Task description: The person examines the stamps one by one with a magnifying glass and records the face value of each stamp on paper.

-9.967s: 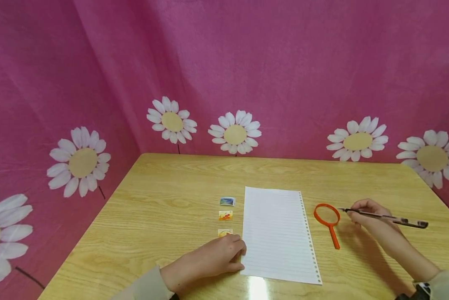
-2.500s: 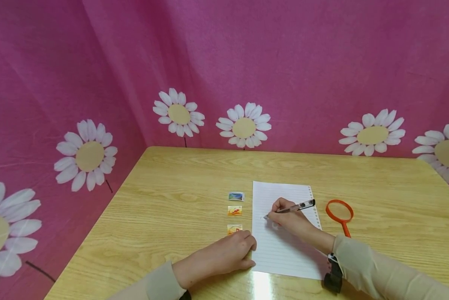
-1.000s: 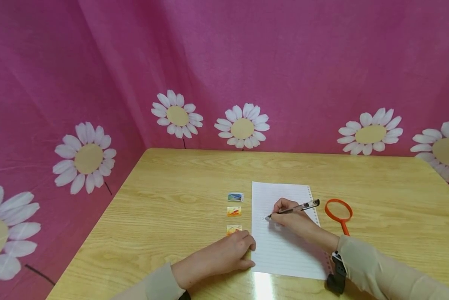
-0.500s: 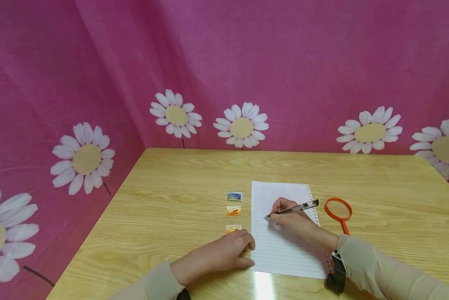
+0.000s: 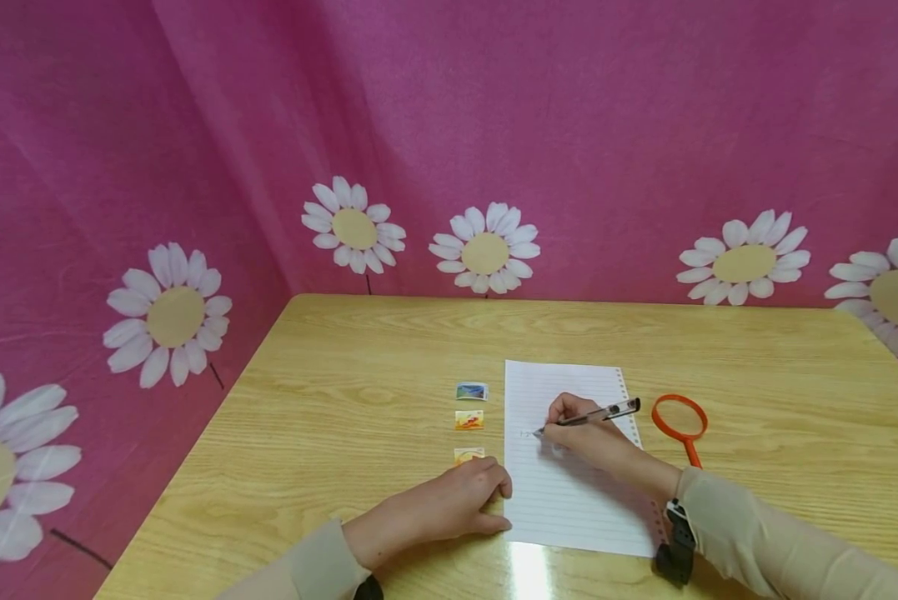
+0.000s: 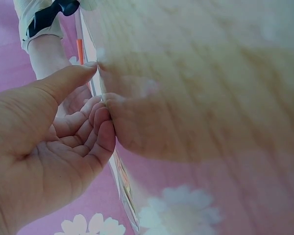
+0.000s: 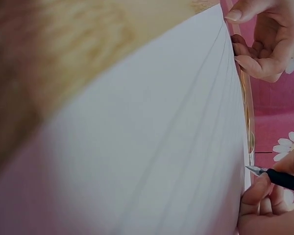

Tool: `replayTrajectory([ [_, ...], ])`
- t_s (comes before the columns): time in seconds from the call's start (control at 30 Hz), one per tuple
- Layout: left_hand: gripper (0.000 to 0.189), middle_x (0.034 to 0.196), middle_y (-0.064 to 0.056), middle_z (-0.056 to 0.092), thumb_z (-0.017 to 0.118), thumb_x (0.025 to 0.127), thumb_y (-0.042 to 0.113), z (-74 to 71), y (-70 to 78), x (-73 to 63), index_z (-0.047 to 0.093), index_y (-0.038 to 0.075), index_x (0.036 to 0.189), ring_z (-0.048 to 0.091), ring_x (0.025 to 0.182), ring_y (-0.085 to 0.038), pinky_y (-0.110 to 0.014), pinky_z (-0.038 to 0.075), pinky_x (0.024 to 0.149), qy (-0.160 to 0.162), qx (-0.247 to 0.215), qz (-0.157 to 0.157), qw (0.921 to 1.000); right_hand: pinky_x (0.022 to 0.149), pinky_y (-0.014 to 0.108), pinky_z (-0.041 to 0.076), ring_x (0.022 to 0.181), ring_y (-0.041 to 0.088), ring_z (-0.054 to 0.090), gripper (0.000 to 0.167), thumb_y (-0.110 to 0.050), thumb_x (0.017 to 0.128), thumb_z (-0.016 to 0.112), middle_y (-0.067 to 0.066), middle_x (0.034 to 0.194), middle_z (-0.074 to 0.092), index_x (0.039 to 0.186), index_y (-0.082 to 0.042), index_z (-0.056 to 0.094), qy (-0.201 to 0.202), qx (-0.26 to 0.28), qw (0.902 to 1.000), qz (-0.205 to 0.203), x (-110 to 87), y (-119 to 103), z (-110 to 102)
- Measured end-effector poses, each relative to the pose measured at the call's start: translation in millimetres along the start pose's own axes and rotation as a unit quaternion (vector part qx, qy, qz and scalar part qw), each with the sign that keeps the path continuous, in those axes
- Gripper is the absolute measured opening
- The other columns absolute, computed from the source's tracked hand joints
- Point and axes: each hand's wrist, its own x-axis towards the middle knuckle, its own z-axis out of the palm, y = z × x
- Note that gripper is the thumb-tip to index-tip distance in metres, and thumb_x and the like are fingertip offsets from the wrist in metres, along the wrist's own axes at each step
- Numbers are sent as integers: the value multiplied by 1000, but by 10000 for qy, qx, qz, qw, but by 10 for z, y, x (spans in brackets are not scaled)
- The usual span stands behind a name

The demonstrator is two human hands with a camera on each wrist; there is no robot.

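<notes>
1. We see the right hand (image 5: 593, 439) pinching the pen (image 5: 604, 413), tip leftward at the paper (image 5: 564, 512), shaft slanting up right.
2. The left hand (image 5: 454, 502), gripping nothing, rests at the paper's left edge.

place: cloth-screened nook, room type unclear | pink daisy-print cloth (image 5: 584, 125) behind | wood-grain table (image 5: 343, 400)

Glossy wood grain on the table (image 5: 343, 375), mirroring light. Smooth, matt paper for the sheet (image 5: 549, 504). Clear plastic, metal-tipped, for the pen (image 5: 599, 413). Smooth plastic for the magnifying glass (image 5: 679, 417). Matt cloth for the curtain (image 5: 569, 150) along the far edge.
</notes>
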Motion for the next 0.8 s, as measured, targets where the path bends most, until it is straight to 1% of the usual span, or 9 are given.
replayTrajectory([
  [0.2,25,84,6,49,75,87,25,3,-2,2,61,9,100,41,76,-1,-12,38,70,-8,-12,6,10000,54,19,37,60,4,46,16,-8,83,66,-2,73,54,89,-2,53,-112,-13,9999,-61,3,1,-23],
  [0.33,24,84,6,48,74,88,25,4,-9,1,61,9,99,41,76,-1,-12,38,69,4,13,66,10000,55,18,38,61,4,47,16,-8,83,66,-2,74,54,90,-2,53,-147,-2,9999,-56,-1,-1,-27],
  [0.4,24,84,6,48,74,88,25,7,-16,-1,61,8,99,41,76,-1,-12,38,68,43,25,168,9998,56,18,39,61,3,48,16,-7,83,66,-3,74,55,90,-1,53,-120,41,9999,-52,-3,-1,-22],
  [0.5,24,83,5,48,74,88,24,0,-15,-3,61,7,99,41,76,-2,-12,38,68,58,-28,211,9998,57,19,40,61,4,49,15,-7,83,65,-4,74,55,90,0,53,-9,179,9998,41,-10,-8,-19],
  [0.6,24,84,4,49,75,87,24,-6,-2,-2,61,7,98,41,76,-2,-12,38,69,30,-50,143,9999,57,20,41,62,5,50,15,-7,83,64,-4,74,56,91,0,53,119,307,9993,191,-12,-17,-19],
  [0.63,24,84,4,49,75,87,24,-12,7,0,61,7,99,41,77,-2,-12,38,70,-17,-85,56,9999,57,20,41,62,6,51,16,-7,83,63,-4,74,57,92,1,53,148,343,9990,243,-13,-21,-20],
  [0.67,24,84,4,49,75,87,24,-12,8,2,61,8,99,41,77,-2,-13,39,70,-25,-76,39,10000,57,21,41,62,6,50,16,-8,82,63,-4,74,57,92,0,54,166,357,9988,284,-12,-22,-22],
  [0.8,25,84,6,48,75,87,25,-13,11,9,61,9,99,41,76,-1,-12,39,70,-58,-61,-45,10000,57,21,42,63,6,52,17,-9,83,64,-4,76,58,94,-1,54,112,399,9985,359,-3,-13,-23],
])
